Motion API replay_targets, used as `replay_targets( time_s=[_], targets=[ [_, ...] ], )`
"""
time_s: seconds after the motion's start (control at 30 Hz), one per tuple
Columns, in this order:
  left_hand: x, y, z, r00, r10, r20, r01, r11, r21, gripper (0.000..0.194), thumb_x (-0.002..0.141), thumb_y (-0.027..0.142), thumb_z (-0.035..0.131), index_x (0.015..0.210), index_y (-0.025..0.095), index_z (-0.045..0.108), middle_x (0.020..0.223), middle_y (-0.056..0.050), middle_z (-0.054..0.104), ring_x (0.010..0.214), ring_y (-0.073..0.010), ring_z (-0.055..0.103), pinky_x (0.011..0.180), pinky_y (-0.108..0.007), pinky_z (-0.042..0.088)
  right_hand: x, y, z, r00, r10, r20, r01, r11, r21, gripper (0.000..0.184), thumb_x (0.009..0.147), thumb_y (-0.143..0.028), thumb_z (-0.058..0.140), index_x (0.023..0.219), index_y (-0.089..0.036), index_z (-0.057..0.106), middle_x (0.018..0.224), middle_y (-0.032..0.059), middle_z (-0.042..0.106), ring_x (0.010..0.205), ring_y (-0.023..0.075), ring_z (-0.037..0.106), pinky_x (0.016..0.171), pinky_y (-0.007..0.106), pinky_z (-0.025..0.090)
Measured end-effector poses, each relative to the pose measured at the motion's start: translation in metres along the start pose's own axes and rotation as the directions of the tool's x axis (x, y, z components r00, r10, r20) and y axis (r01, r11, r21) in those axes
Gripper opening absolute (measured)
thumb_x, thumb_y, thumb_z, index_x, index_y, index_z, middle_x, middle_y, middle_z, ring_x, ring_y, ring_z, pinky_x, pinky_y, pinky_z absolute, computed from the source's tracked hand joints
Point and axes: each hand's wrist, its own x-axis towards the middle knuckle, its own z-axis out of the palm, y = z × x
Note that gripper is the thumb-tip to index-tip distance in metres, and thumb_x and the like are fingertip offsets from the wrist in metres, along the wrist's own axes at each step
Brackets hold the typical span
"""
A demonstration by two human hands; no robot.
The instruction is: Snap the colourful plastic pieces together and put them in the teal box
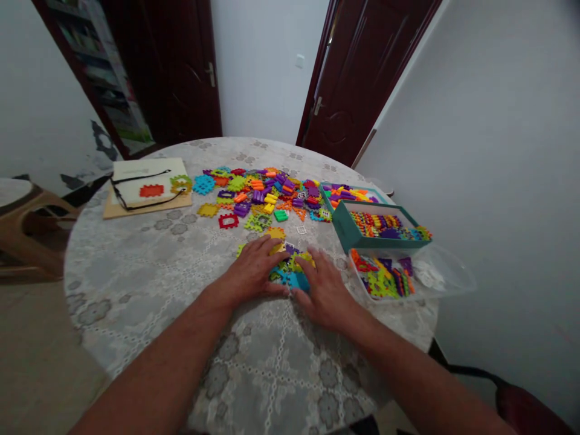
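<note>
Fingers [267, 249] of both hands press jagged plastic tiles [290, 272].

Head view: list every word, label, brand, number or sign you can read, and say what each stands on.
No text can be read.
Teal box: no lettering shows on its side.
Booklet: a red shape on the cover, no words legible.
Shelf items behind the door: too blurred to read.
Plastic pieces near both hands: no markings visible.
</note>
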Motion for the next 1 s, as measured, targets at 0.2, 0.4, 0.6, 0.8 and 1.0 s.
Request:
replay_targets(
  time_s=[0.2,0.4,0.6,0.8,1.0],
  targets=[
    [0.004,-0.004,0.011,0.995,-0.024,-0.099,0.026,0.999,0.018,0.071,0.082,0.063,0.085,0.142,0.029,0.065,0.159,-0.016,0.055,0.149,-0.0414,0.046,0.121,-0.061,0.040,0.012,0.017,0.034,0.999,-0.029,0.013,0.030,0.996,-0.083,0.060,0.102,-0.023,0.055,0.161,-0.024,0.047,0.175,0.0173,0.031,0.161,0.0364,0.030,0.128,0.063,0.031],
    [0.008,-0.010,0.008,0.978,-0.026,-0.209,0.019,0.999,-0.032,0.042,0.092,0.043,0.079,0.128,0.023,0.070,0.147,-0.015,0.062,0.137,-0.0338,0.056,0.118,-0.054,0.046,0.052,0.041,0.036,0.998,0.007,-0.059,-0.010,0.998,-0.064,0.060,0.097,-0.009,0.048,0.156,-0.019,0.052,0.170,0.0195,0.039,0.156,0.0336,0.040,0.127,0.059,0.033],
    [0.008,-0.019,-0.012,0.937,-0.192,-0.290,0.176,0.981,-0.079,0.028,0.097,0.018,0.058,0.121,0.022,0.071,0.125,-0.012,0.072,0.121,-0.0271,0.067,0.110,-0.045,0.053,0.050,0.053,0.036,0.987,-0.044,-0.154,0.034,0.997,-0.072,0.029,0.100,-0.014,0.048,0.121,-0.015,0.067,0.148,0.0211,0.060,0.142,0.0322,0.053,0.120,0.054,0.043],
    [0.000,-0.019,-0.033,0.939,-0.344,-0.017,0.345,0.938,0.023,0.034,0.093,0.021,0.058,0.125,0.020,0.070,0.126,-0.013,0.073,0.119,-0.0301,0.066,0.108,-0.045,0.050,0.039,0.050,0.027,0.964,-0.094,-0.250,0.083,0.995,-0.053,0.016,0.098,-0.018,0.054,0.111,-0.019,0.062,0.147,0.0231,0.057,0.144,0.0334,0.052,0.120,0.056,0.045],
    [-0.003,-0.012,-0.035,0.948,-0.296,0.117,0.289,0.954,0.080,0.043,0.090,0.029,0.066,0.133,0.022,0.067,0.131,-0.014,0.068,0.123,-0.0328,0.060,0.108,-0.046,0.046,0.029,0.021,0.017,0.944,-0.243,-0.221,0.246,0.969,-0.014,0.017,0.097,-0.018,0.058,0.113,-0.023,0.060,0.154,0.0186,0.055,0.147,0.0319,0.049,0.122,0.057,0.042]
  ],
)
